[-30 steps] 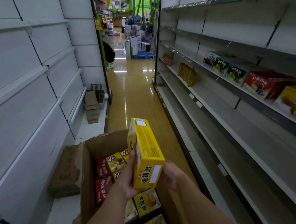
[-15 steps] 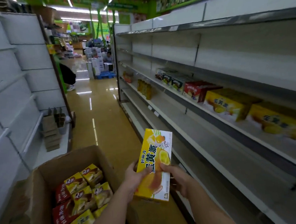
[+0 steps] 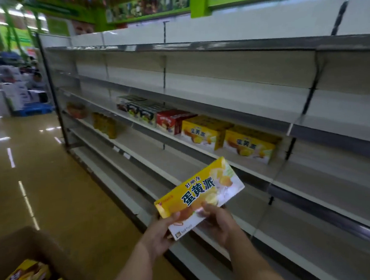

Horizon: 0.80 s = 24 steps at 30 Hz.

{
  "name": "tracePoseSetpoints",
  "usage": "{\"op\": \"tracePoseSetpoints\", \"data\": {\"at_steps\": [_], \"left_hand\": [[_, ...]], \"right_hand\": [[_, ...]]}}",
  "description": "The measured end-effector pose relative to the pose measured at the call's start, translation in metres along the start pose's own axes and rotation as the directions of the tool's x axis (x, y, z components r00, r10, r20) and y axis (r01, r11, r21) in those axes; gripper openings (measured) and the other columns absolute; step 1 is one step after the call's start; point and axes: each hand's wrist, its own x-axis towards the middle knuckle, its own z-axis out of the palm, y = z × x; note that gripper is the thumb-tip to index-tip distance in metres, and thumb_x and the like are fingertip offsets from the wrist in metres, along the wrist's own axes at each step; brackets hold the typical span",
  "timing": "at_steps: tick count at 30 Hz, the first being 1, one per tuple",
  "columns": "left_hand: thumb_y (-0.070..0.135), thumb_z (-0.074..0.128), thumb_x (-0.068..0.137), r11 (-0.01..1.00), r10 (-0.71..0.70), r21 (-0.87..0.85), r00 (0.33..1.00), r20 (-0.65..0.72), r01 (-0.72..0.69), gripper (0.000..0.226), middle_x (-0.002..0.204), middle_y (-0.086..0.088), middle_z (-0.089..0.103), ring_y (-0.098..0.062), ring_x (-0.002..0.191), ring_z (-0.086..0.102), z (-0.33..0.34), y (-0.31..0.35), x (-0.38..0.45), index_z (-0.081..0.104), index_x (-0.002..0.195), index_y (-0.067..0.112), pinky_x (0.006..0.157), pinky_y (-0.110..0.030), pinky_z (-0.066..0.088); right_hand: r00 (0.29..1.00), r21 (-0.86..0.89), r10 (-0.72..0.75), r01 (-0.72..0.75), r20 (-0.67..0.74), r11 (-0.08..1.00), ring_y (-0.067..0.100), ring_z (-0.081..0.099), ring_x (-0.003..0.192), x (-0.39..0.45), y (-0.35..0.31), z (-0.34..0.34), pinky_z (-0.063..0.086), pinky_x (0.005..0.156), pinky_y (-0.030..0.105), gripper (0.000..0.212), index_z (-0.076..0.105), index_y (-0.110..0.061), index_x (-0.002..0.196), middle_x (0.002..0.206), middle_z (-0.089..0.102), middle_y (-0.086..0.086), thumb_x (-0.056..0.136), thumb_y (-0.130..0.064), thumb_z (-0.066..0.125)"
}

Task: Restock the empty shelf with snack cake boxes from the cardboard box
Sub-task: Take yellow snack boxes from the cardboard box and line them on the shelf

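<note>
Head view: both your hands, left hand (image 3: 158, 233) and right hand (image 3: 219, 224), grip one yellow cake box (image 3: 199, 196) near the shelf (image 3: 257, 176).

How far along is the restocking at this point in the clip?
Early. Done: a short row of boxes on one shelf, ending in two yellow boxes. In hand: another yellow box, held by the left hand and right hand, not yet placed. Left: more boxes in the cardboard box; most shelving is bare.
</note>
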Motion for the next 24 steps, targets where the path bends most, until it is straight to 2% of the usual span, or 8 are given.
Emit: {"op": "tracePoseSetpoints", "data": {"at_steps": [2,4,8,11,13,16,21,24], "left_hand": [[0.003,0.067,0.083,0.998,0.033,0.046,0.999,0.021,-0.034,0.052,0.099,-0.012,0.07,-0.026,0.073,0.07,0.002,0.002,0.009,0.045,0.128,0.015,0.058,-0.036,0.056],[0.003,0.068,0.082,0.99,0.048,0.126,0.997,0.067,-0.056,0.054,0.105,-0.012,0.069,-0.028,0.083,0.067,0.006,0.004,0.012,0.044,0.128,0.018,0.066,-0.038,0.054],[0.0,0.065,0.084,0.976,0.042,0.207,0.988,0.15,-0.073,0.053,0.105,-0.01,0.069,-0.027,0.087,0.067,0.022,0.008,0.02,0.044,0.128,0.021,0.068,-0.038,0.053],[0.002,0.067,0.083,0.965,0.051,0.249,0.988,0.146,-0.087,0.07,0.113,-0.014,0.064,-0.032,0.095,0.066,0.033,0.015,0.034,0.031,0.14,0.019,0.08,-0.046,0.055],[0.004,0.068,0.084,0.953,0.055,0.288,0.99,0.127,-0.09,0.072,0.113,-0.014,0.062,-0.035,0.098,0.064,0.041,0.021,0.043,0.025,0.141,0.016,0.088,-0.051,0.052],[0.003,0.065,0.086,0.94,0.073,0.322,0.99,0.12,-0.109,0.058,0.109,-0.013,0.062,-0.034,0.098,0.064,0.053,0.028,0.055,0.033,0.133,0.014,0.092,-0.053,0.05],[0.011,0.065,0.087,0.9,0.155,0.394,0.981,0.115,-0.189,0.033,0.127,-0.009,0.054,-0.027,0.104,0.06,0.074,0.034,0.084,0.052,0.111,0.03,0.096,-0.047,0.045],[0.006,0.061,0.09,0.888,0.2,0.394,0.97,0.135,-0.238,0.032,0.123,-0.008,0.057,-0.022,0.103,0.056,0.095,0.042,0.096,0.053,0.117,0.022,0.089,-0.039,0.041]], "right_hand": [[0.985,0.074,-0.079,0.091,-0.153,0.993,0.033,0.068,0.089,0.002,-0.009,-0.021,0.057,0.063,0.038,0.04,0.057,-0.008,0.12,0.107,0.069,0.018,0.082,-0.016,0.068],[0.944,0.095,-0.129,0.164,-0.303,0.982,0.033,0.068,0.093,0.005,-0.014,-0.044,0.057,0.066,0.038,0.049,0.055,-0.008,0.124,0.109,0.069,0.017,0.078,-0.019,0.071],[0.855,-0.006,-0.206,0.231,-0.477,0.973,0.031,0.064,0.085,-0.01,-0.013,-0.065,0.052,0.068,0.036,0.029,0.051,-0.009,0.111,0.098,0.065,0.014,0.086,-0.003,0.062],[0.824,-0.085,-0.246,0.237,-0.511,0.968,0.033,0.063,0.089,-0.012,-0.013,-0.069,0.053,0.08,0.045,0.022,0.049,-0.014,0.096,0.1,0.064,0.015,0.084,-0.003,0.063],[0.8,-0.159,-0.274,0.224,-0.533,0.962,0.032,0.064,0.091,-0.012,-0.019,-0.072,0.053,0.082,0.045,0.023,0.049,-0.017,0.092,0.103,0.064,0.015,0.083,-0.005,0.067],[0.779,-0.295,-0.33,0.195,-0.533,0.935,0.029,0.063,0.091,-0.011,-0.032,-0.076,0.051,0.087,0.046,0.026,0.051,-0.014,0.099,0.103,0.065,0.013,0.082,-0.008,0.07],[0.781,-0.451,-0.407,0.182,-0.473,0.874,0.024,0.061,0.087,-0.002,-0.058,-0.084,0.05,0.081,0.04,0.025,0.048,-0.018,0.092,0.094,0.061,0.006,0.083,-0.007,0.068],[0.74,-0.527,-0.479,0.199,-0.472,0.826,0.023,0.058,0.088,0.008,-0.071,-0.09,0.05,0.083,0.04,0.029,0.049,-0.015,0.102,0.096,0.059,0.005,0.082,-0.007,0.069]]}}
